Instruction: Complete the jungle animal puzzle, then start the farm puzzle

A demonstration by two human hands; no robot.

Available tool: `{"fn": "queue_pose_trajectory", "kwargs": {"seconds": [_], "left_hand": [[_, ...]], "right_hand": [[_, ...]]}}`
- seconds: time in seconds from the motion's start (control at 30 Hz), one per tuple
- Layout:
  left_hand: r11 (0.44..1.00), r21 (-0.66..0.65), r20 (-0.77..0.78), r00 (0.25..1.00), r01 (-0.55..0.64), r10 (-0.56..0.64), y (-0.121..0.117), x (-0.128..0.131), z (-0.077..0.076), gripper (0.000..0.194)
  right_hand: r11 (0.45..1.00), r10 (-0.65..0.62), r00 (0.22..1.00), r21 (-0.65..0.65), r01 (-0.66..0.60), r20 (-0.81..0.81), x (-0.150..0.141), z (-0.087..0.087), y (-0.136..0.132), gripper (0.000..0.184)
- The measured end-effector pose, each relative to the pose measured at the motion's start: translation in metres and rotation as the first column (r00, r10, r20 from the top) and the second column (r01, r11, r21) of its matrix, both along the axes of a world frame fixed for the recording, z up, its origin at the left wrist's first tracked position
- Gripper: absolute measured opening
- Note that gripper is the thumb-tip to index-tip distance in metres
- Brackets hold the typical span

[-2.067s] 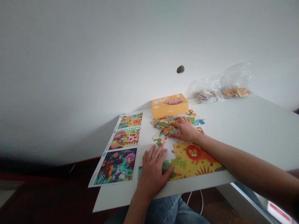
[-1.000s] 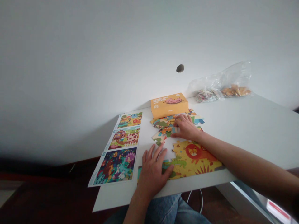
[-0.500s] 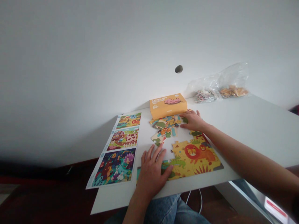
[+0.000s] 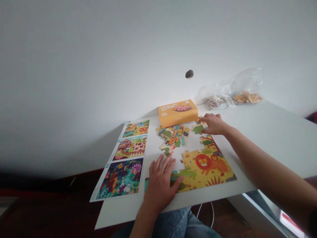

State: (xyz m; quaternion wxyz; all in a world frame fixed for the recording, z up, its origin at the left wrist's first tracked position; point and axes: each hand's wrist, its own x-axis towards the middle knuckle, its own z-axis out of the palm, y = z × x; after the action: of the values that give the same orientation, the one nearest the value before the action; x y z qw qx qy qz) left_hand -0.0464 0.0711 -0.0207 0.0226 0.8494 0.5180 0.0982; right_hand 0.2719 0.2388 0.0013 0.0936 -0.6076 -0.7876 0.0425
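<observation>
My left hand point(image 4: 160, 178) lies flat with its fingers spread, over the lower left of a partly joined jigsaw puzzle point(image 4: 198, 170) showing lions and a crocodile. It hides part of that bottom row. Beyond the puzzle's upper right corner, my right hand point(image 4: 213, 124) is curled, thumb and fingers around the right side of a green and cream puzzle piece point(image 4: 197, 129). Another small piece shows by the fingertips, partly covered. Left of this hand lies a heap of loose puzzle pieces point(image 4: 173, 134), with a green and cream piece point(image 4: 166, 149) nearer my left hand.
A yellow puzzle box point(image 4: 178, 114) stands behind the heap, against the wall. At left, a sheet with three printed pictures point(image 4: 131, 145) overhangs the white table's edge. Two clear bags of pieces point(image 4: 218, 101) point(image 4: 247, 97) sit at the back right.
My right hand has drawn back to the right from the heap and its fingers have curled in. The green and cream piece beside it shows more fully. My left hand stays in place.
</observation>
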Motion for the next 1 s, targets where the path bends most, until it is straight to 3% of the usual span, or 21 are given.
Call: {"fn": "queue_pose_trajectory", "kwargs": {"seconds": [0.13,0.33,0.43,0.53,0.6,0.67,0.73,0.8,1.0], "left_hand": [[1.000,0.001,-0.002,1.000,0.004,-0.004,0.000,0.001,0.001,0.050],[1.000,0.012,0.013,1.000,0.005,-0.005,0.000,0.001,0.001,0.050],[1.000,0.012,0.026,1.000,0.006,-0.006,0.001,0.000,-0.001,0.051],[1.000,-0.001,0.047,0.999,0.004,-0.004,0.001,-0.001,-0.002,0.053],[1.000,-0.011,0.074,0.997,-0.005,0.006,0.001,-0.001,-0.003,0.059],[0.999,-0.009,0.115,0.993,-0.036,0.036,0.001,0.000,-0.005,0.072],[0.997,-0.007,0.153,0.985,-0.073,0.073,0.001,0.000,-0.006,0.087],[0.995,-0.012,0.170,0.981,-0.096,0.097,0.000,0.001,-0.006,0.095],[0.998,-0.004,0.157,0.985,-0.065,0.065,0.000,0.000,-0.007,0.088]], "right_hand": [[0.996,0.018,0.999,-0.089,-0.013,0.047,0.002,-0.007,0.000,0.058],[0.996,0.024,0.996,-0.082,-0.031,-0.087,-0.008,-0.008,0.001,0.060],[1.000,0.018,0.972,-0.005,-0.020,-0.234,-0.012,0.000,-0.001,0.040],[0.996,0.072,0.856,0.080,-0.035,-0.512,-0.026,0.009,-0.011,0.015],[0.990,0.140,0.724,0.075,-0.122,-0.676,-0.043,0.013,-0.025,0.018],[0.960,0.189,0.633,0.007,-0.279,-0.751,-0.066,0.014,-0.043,0.022],[0.919,0.156,0.598,-0.107,-0.380,-0.786,-0.088,0.013,-0.063,0.015],[0.884,0.129,0.615,-0.190,-0.426,-0.778,-0.105,0.011,-0.079,0.012],[0.937,0.203,0.756,-0.099,-0.334,-0.623,-0.104,0.008,-0.079,0.002]]}}
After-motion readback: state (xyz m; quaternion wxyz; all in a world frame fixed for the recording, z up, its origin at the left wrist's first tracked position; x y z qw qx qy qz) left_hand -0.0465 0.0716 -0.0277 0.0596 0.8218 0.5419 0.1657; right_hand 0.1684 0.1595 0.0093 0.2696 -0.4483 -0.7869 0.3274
